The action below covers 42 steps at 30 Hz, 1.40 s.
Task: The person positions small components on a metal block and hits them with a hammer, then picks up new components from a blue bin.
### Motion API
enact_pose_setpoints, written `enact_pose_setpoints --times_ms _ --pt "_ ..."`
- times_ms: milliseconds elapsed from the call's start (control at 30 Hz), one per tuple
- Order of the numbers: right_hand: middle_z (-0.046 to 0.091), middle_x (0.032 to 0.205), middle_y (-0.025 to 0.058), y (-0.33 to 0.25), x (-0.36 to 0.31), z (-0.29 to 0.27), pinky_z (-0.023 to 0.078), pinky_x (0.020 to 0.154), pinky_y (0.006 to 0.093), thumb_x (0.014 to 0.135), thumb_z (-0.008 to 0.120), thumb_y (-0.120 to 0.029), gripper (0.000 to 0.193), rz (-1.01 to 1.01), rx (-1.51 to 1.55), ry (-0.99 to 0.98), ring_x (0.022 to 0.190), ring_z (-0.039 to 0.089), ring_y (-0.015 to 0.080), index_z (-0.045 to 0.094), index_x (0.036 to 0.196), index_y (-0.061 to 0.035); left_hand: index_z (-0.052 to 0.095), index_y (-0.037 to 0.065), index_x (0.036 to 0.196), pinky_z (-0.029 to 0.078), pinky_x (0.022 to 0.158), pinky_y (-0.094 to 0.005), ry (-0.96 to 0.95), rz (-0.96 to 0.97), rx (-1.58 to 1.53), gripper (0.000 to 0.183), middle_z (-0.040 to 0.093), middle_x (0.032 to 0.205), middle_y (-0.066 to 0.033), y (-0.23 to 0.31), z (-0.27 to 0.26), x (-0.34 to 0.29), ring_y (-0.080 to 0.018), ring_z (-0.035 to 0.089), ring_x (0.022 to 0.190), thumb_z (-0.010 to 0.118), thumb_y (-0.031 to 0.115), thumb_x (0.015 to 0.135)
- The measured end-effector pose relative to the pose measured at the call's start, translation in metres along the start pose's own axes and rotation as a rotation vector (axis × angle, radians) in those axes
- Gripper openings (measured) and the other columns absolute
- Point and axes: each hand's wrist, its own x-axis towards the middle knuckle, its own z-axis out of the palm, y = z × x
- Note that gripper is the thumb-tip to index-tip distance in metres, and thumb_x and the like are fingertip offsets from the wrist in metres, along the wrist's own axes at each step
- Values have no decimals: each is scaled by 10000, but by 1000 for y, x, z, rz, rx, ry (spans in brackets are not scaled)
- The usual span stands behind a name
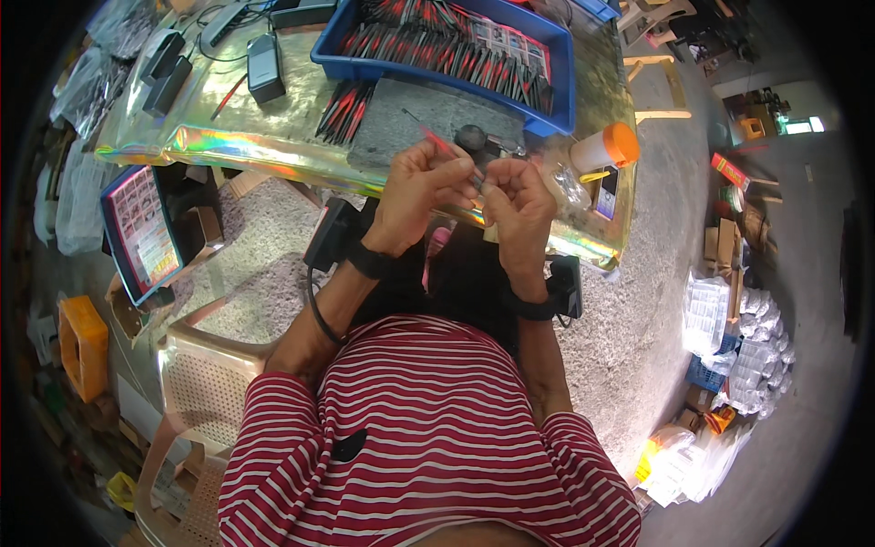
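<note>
Red rod (pixel 437 142) – thin, tilted up and to the left – was in the person's left hand (pixel 419 187), just over the near edge of a grey mat (pixel 387 137) on the bench (pixel 292 128). From where I stood, the left grip was pinched around it, thumb against fingers. The right hand (pixel 521 196) was raised just beside the left, its thumb and fingertips drawn together; I couldn't tell whether its grip had hold of the rod's lower end, of some small part, or of nothing.

Behind the mat sat a blue tray (pixel 562 87), filled with rows of red-and-black pieces (pixel 428 46). More of the same lay in a small bunch (pixel 346 111) at the mat's left edge. Near the fingertips, on the far side, was a round black thing (pixel 470 138), and to its right stood a jar (pixel 603 148) with an orange lid. Well off to the left, a dark box (pixel 265 68) rested on the bench, a red stick (pixel 228 98) lying near it.

Both wrists wore black bands – the left one (pixel 371 261) and the right one (pixel 531 307) alike – below the bench's shiny front edge.
</note>
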Motion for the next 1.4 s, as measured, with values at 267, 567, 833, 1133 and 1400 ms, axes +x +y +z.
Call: enact_pose_setpoints --times_ms 267,567,833,1133,1400 --pt "490 767 26 21 -2 1 352 466 157 759 490 25 179 15 29 34 598 449 42 464 935 19 521 -23 882 504 531 -212 -9 135 240 159 585 718 -84 -1 2 0 -124 585 599 572 89 780" --pt "503 756 57 34 8 7 356 424 167 745 478 29 175 48 142 111 541 440 38 451 918 39 516 -6 844 489 531 -214 -4 239 584 127 579 716 -79 -5 -13 22 -114 572 608 557 103 794" --pt "509 849 94 39 20 1 390 453 178 746 461 8 228 106 74 83 566 458 69 426 969 43 512 10 757 385 477 -216 48 407 711 33 501 563 -24 -17 -11 55 -74 462 514 511 42 759" --pt "519 826 98 58 -3 -49 418 560 252 778 488 -65 190 91 -331 249 623 479 123 466 930 46 504 6 748 386 501 -215 16 446 794 26 499 567 -23 -20 -17 75 -77 454 517 509 32 750" --pt "527 717 42 81 -21 -54 387 539 197 830 485 -191 210 373 -105 8 589 465 75 528 856 13 510 13 750 385 493 -208 35 428 826 13 502 575 -9 -20 -19 77 -66 451 520 512 25 750"
